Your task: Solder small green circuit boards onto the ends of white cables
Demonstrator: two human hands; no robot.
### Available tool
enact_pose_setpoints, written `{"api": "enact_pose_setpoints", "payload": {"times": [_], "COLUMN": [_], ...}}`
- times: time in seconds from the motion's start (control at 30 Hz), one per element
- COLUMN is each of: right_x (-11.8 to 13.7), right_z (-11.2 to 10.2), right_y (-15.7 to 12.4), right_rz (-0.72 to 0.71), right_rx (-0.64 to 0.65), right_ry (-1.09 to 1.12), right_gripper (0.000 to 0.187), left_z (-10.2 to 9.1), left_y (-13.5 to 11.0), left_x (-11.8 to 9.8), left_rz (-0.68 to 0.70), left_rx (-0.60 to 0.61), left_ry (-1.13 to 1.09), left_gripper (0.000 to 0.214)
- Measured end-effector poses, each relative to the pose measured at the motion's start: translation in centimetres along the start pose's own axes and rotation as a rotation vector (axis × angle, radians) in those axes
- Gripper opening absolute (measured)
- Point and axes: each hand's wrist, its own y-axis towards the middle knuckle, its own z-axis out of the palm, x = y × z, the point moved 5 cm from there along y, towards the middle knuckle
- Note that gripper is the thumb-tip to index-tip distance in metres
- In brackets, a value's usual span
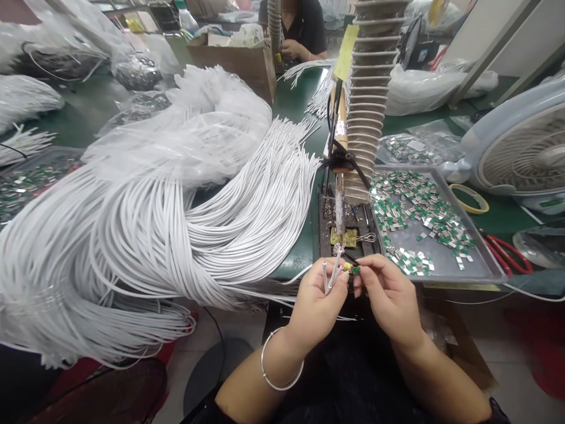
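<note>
My left hand (316, 301), a silver bangle on its wrist, is closed around a few short-ended white cables (332, 278) that poke up between thumb and fingers. Pinched in the fingertips of my right hand (392, 299) is a small green circuit board (355, 270), which meets my left fingertips. A yellow bit (347, 267) shows beside the board; its kind is unclear. Just above both hands, a soldering iron (339, 203) points down from its mount, over a yellow sponge (344, 238) in a dark, solder-specked stand (324, 227).
A large bundle of white cables (145, 235), partly under clear plastic, covers the left side. On the right lie a grey tray (415, 227) of small circuit boards, red-handled scissors (512, 256), a tape roll (470, 199) and a fan (529, 141). A ribbed duct (368, 100) hangs ahead; another person (304, 35) sits opposite.
</note>
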Motion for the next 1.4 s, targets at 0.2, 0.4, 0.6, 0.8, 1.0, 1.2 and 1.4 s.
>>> {"api": "enact_pose_setpoints", "payload": {"times": [0.2,0.4,0.6,0.8,1.0,1.2,1.4], "right_x": [0.3,0.2,-0.1,-0.4,-0.4,-0.9,-1.4], "right_z": [0.1,0.1,0.2,0.3,0.2,0.2,-1.6], "right_y": [0.2,0.2,-0.1,-0.2,-0.3,-0.9,-2.6], "right_rz": [-0.027,-0.049,-0.059,-0.075,-0.078,-0.101,-0.129], "right_rx": [-0.039,-0.022,-0.006,-0.001,0.015,0.033,-0.033], "right_ry": [-0.008,-0.086,-0.085,-0.055,-0.071,-0.124,-0.149], "right_gripper": [0.006,0.006,0.006,0.005,0.005,0.011,0.021], "left_z": [0.2,-0.1,0.0,-0.1,-0.3,-0.2,-1.3], "left_y": [-0.1,-0.2,-0.1,-0.2,-0.1,-0.1,0.0], "left_x": [-0.2,-0.1,0.0,0.4,0.5,0.9,2.4], "left_rz": [0.031,0.034,0.036,0.025,-0.005,-0.057,-0.149], "left_rx": [-0.040,-0.086,-0.075,-0.074,-0.113,-0.085,-0.137], "left_ry": [-0.036,0.044,0.065,0.078,0.131,0.088,0.083], "left_gripper": [0.012,0.010,0.008,0.007,0.009,0.006,0.006]}}
